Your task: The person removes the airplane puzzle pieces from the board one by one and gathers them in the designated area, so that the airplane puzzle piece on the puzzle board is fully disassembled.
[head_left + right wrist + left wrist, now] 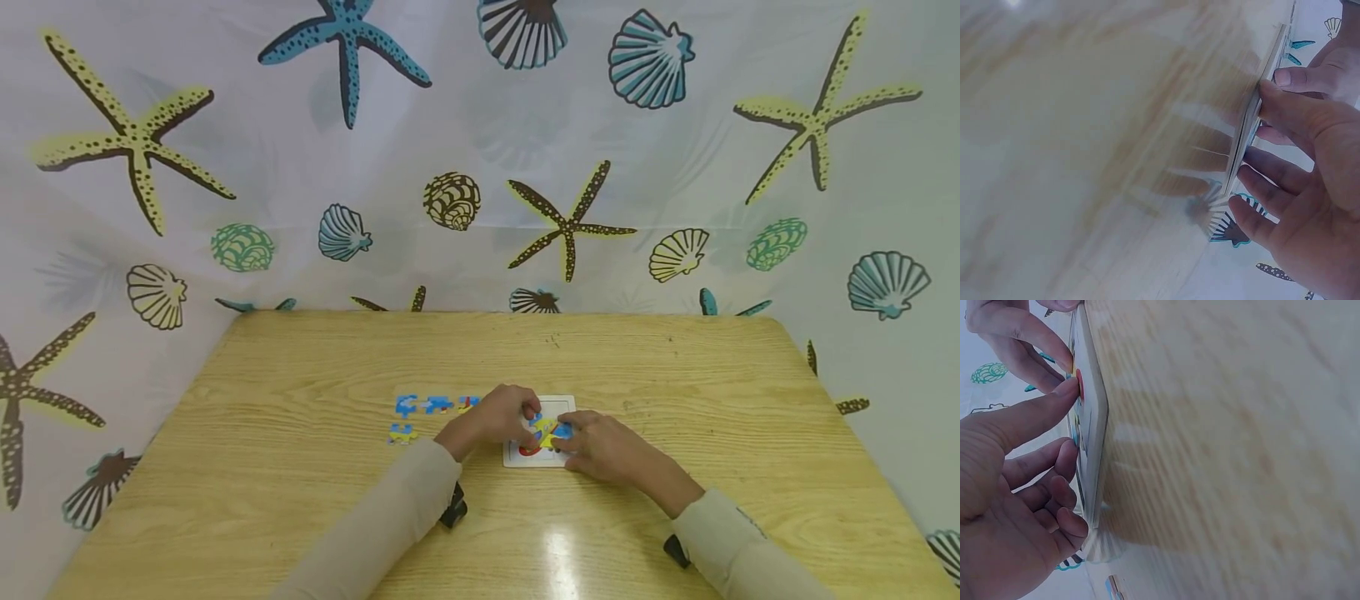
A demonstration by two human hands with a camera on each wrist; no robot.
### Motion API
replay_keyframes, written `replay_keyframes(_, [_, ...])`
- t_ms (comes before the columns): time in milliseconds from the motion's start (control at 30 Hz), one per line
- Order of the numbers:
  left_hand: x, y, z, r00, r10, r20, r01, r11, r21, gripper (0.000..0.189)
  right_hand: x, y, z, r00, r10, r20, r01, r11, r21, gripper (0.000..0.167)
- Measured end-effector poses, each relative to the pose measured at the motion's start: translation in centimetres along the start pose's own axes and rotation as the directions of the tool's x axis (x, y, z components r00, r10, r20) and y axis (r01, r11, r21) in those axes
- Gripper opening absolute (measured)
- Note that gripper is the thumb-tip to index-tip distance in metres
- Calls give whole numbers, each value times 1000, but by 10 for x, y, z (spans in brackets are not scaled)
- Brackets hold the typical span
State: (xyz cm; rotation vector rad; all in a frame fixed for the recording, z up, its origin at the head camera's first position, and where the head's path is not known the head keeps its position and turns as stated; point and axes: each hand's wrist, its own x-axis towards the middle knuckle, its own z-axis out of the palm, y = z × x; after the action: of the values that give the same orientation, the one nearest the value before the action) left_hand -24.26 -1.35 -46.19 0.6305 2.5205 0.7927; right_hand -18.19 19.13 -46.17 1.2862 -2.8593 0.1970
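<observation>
In the head view a white-framed puzzle board (516,459) lies on the table with blue, yellow and red jigsaw pieces (547,432) on it. My left hand (504,417) reaches over the board's left part, thumb and index finger spread around a piece. From the right, my right hand (604,448) holds thumb and index finger about a blue piece. Both wrist views catch the board edge-on; the left thumb (1035,419) touches near a red patch, and the right thumb (1300,112) lies at the near edge. The fingers hide most of the pieces' outlines.
Left of the board lie several loose jigsaw pieces, among them a blue one (406,405), a blue-white one (438,404) and a yellow-blue one (402,433). Beneath is a wooden table (300,367). A cloth with starfish and shells (390,167) hangs behind it.
</observation>
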Motion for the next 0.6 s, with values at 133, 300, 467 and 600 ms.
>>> replay_keyframes(133, [1,1,1,1000,12,-1,-12,1000,7,42,1,0,1,1000,0,-2,0,1000,-4,33])
replay_keyframes(300, [3,0,1,1000,17,3,-17,1000,1,41,0,1,2,1000,-10,-12,10,1000,-22,33])
replay_keyframes(467, [3,0,1,1000,21,3,-21,1000,-14,41,0,1,2,1000,-25,-16,25,999,-32,33])
replay_keyframes(600, [2,2,1,1000,10,-3,-10,1000,-13,42,-1,1,1,1000,-25,-4,25,999,-31,33])
